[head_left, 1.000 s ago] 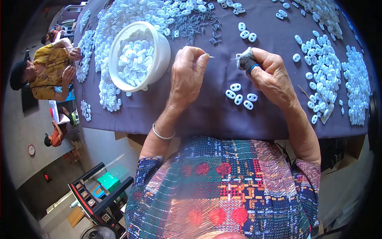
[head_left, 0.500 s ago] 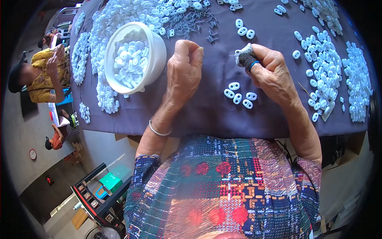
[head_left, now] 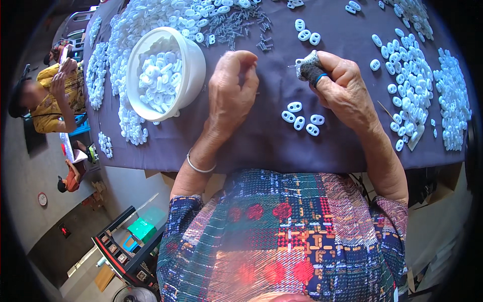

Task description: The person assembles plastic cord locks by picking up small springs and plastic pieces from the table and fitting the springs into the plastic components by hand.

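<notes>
My right hand (head_left: 347,88) pinches a white two-hole cord lock piece (head_left: 300,69), with a thin metal spring (head_left: 292,66) sticking out of its left side. Dark grey finger covers (head_left: 312,69) with a blue band wrap the thumb and forefinger there. Level with it on the left, my left hand (head_left: 232,90) is closed, fingers curled toward the thumb; whatever they hold is hidden. Just below the right hand lie several white two-hole pieces (head_left: 299,123) in a small group. A few more pieces (head_left: 304,35) rest above it.
A white round tub (head_left: 193,75) full of white pieces stands left of my left hand. Behind it spreads a large heap of pieces (head_left: 146,20), beside loose springs (head_left: 241,27). More piles (head_left: 410,85) lie at the right on the dark tablecloth (head_left: 251,146). People (head_left: 55,95) sit at far left.
The left hand's fingers have turned slightly and opened a small gap toward the thumb. The right hand stays nearly in place with its piece and spring. The whole view has shifted a little.
</notes>
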{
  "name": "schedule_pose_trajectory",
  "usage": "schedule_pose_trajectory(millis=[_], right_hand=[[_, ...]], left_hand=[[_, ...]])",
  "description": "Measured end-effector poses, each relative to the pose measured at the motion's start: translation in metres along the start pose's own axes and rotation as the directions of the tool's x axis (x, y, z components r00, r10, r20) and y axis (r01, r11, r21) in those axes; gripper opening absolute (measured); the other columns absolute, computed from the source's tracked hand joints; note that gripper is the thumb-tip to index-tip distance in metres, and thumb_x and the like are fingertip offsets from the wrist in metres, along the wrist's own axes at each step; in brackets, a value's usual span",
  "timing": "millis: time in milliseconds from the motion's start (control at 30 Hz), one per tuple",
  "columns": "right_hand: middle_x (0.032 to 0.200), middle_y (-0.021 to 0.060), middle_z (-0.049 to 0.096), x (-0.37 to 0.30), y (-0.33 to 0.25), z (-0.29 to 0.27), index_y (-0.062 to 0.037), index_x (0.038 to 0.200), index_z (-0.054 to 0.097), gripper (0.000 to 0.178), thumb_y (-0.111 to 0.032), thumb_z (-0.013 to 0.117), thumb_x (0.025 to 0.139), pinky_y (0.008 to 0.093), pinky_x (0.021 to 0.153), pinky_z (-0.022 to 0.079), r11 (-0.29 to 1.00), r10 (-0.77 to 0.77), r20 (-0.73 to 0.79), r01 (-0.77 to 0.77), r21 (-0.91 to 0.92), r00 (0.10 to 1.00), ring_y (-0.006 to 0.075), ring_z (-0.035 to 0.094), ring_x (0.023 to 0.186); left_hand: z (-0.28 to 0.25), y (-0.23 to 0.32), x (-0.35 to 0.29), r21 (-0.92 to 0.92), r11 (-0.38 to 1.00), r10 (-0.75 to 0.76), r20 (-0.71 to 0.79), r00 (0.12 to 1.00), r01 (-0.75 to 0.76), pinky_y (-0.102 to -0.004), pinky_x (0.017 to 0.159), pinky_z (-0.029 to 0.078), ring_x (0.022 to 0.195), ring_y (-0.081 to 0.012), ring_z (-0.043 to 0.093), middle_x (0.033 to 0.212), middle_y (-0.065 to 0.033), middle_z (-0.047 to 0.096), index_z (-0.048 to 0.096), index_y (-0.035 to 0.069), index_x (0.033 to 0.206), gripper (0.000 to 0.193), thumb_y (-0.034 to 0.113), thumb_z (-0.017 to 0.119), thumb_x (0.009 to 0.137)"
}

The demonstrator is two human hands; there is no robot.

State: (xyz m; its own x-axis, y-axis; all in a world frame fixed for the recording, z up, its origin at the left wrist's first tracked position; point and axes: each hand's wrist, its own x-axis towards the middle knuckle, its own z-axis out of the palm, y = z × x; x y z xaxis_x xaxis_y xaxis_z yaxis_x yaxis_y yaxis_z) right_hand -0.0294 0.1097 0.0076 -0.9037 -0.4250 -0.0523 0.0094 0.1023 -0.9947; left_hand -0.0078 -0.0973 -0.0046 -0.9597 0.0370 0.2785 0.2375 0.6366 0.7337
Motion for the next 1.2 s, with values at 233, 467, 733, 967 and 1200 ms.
schedule_pose_trajectory(millis=[233,467,733,967,1200], right_hand=[[0.062,-0.0068,0.045,0.002,0.0,-0.001,-0.0036,0.09,0.057,0.009,-0.005,0.049,0.086,0.0159,0.043,0.028,1.0,0.022,0.006,-0.022,-0.002,1.0,-0.0007,0.037,0.05],[0.062,-0.0072,0.044,0.001,0.001,-0.001,-0.0044,0.086,0.056,0.006,-0.007,0.05,0.088,0.0162,0.043,0.027,1.0,-0.006,0.004,0.006,-0.015,1.0,-0.0007,0.036,0.051],[0.061,-0.007,0.045,-0.001,-0.002,0.001,-0.0038,0.085,0.057,0.009,-0.005,0.048,0.086,0.0164,0.043,0.027,0.999,-0.036,-0.006,0.036,0.009,0.999,-0.0006,0.037,0.051],[0.061,-0.0072,0.046,-0.001,-0.004,0.002,-0.0022,0.087,0.058,0.011,-0.003,0.048,0.085,0.0161,0.043,0.028,1.0,-0.023,-0.024,0.023,-0.001,0.999,-0.0012,0.037,0.05],[0.062,-0.0087,0.042,-0.002,-0.009,0.002,-0.003,0.086,0.058,0.009,-0.005,0.05,0.083,0.0162,0.046,0.027,0.998,0.049,0.082,-0.052,0.039,0.995,-0.0008,0.035,0.054]], left_hand=[[-0.012,0.025,0.002,0.133,0.95,0.245,0.25,0.937,-0.284,-0.0352,0.069,0.043,0.079,-0.0258,0.052,0.085,-0.0073,0.057,0.062,0.008,0.08,0.019,0.012,0.074,0.066],[0.003,0.042,-0.016,0.167,0.965,0.125,0.395,0.91,-0.205,-0.0368,0.07,0.043,0.083,-0.0278,0.049,0.087,-0.007,0.053,0.059,0.007,0.081,0.019,0.015,0.071,0.068],[-0.018,0.044,-0.026,-0.082,0.996,-0.017,0.198,0.98,0.033,-0.0258,0.06,0.045,0.068,-0.016,0.056,0.08,-0.007,0.061,0.061,0.001,0.088,0.016,-0.002,0.067,0.074],[-0.033,0.023,-0.039,0.144,0.984,0.064,0.266,0.962,-0.105,-0.0341,0.064,0.048,0.075,-0.0268,0.059,0.083,-0.0104,0.059,0.062,0.003,0.09,0.019,-0.001,0.065,0.072],[-0.022,0.019,-0.054,0.172,0.974,0.135,0.071,0.988,-0.145,-0.0342,0.063,0.049,0.072,-0.0257,0.059,0.082,-0.0108,0.059,0.061,0.002,0.088,0.019,0.001,0.068,0.071]])
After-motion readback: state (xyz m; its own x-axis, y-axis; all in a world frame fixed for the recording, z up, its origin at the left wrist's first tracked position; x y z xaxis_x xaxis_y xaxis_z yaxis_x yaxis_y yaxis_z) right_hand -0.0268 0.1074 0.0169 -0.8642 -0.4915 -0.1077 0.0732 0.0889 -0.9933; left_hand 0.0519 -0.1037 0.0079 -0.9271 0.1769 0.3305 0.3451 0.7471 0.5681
